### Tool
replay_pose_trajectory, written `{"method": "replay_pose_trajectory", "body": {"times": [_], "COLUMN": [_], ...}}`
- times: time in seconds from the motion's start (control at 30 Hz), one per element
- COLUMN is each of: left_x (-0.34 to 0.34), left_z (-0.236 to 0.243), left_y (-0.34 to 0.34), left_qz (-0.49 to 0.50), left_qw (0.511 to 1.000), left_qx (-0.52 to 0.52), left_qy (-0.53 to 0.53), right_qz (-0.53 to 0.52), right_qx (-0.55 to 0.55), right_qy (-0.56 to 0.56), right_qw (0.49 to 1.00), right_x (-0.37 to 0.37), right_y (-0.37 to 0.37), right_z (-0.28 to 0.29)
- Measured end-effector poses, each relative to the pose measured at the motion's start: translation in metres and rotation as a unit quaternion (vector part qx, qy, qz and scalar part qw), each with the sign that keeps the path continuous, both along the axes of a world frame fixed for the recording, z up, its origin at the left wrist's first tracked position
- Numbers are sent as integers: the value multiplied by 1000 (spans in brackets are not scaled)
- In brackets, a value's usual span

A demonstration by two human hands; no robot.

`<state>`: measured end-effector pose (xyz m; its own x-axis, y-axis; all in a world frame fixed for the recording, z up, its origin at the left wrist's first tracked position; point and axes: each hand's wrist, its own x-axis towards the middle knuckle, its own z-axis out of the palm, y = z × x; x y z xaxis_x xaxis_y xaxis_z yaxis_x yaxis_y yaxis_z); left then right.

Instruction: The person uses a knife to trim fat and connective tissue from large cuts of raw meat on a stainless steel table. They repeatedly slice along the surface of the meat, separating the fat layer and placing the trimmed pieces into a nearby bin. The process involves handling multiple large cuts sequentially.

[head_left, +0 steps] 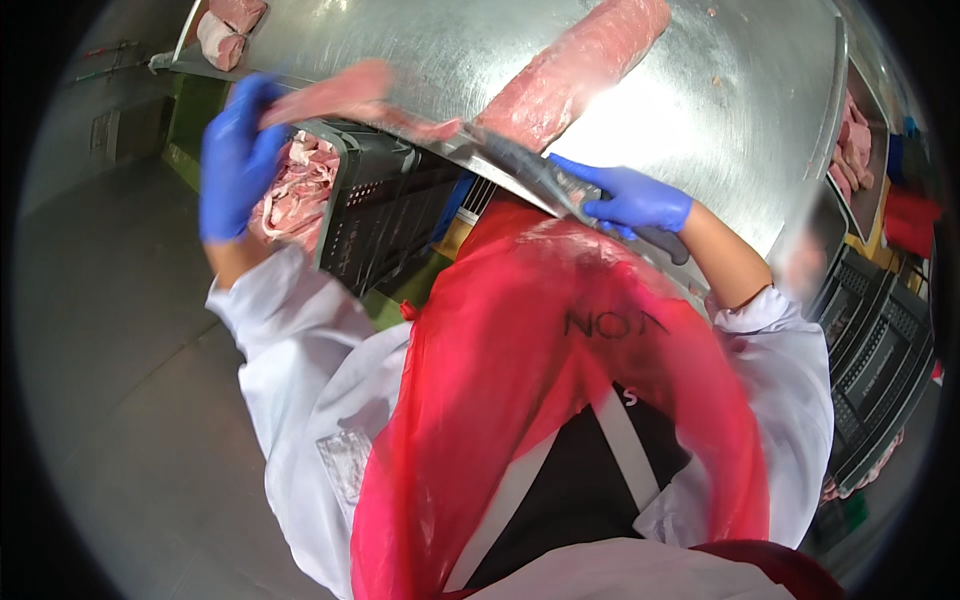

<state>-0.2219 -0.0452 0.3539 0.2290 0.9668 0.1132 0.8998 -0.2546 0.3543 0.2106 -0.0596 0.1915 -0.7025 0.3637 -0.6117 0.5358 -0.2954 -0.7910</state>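
Beyond right hand (645, 198), meat loin (575, 75), strip (350, 88) in left hand (233, 165)

Here's the long pale-pink pork loin (570, 75), lying slantwise on the steel table (770, 90); a thin meat strip (345, 92) stretches leftward, blurred; the dark-handled knife (525, 165) slants up-left, blade beside the loin's near end.
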Motion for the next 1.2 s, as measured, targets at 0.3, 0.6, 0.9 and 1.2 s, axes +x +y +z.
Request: {"method": "replay_pose_trajectory", "body": {"times": [0.3, 0.6, 0.9, 1.2], "left_x": [-174, 111, 358, 263], "left_z": [24, -194, -254, -329], "left_y": [-155, -9, 155, 199], "left_qz": [248, 58, 18, 1], "left_qw": [968, 993, 943, 974], "left_qx": [-37, -31, -242, -224], "left_qy": [-8, 97, 229, -43], "right_qz": [-346, -483, -567, -738], "right_qx": [155, 159, 189, 130], "right_qy": [35, 13, -114, -37], "right_qw": [925, 861, 794, 662], "right_x": [89, 113, 165, 175], "right_y": [66, 3, -123, -225], "right_z": [-61, -87, -58, -94]}}
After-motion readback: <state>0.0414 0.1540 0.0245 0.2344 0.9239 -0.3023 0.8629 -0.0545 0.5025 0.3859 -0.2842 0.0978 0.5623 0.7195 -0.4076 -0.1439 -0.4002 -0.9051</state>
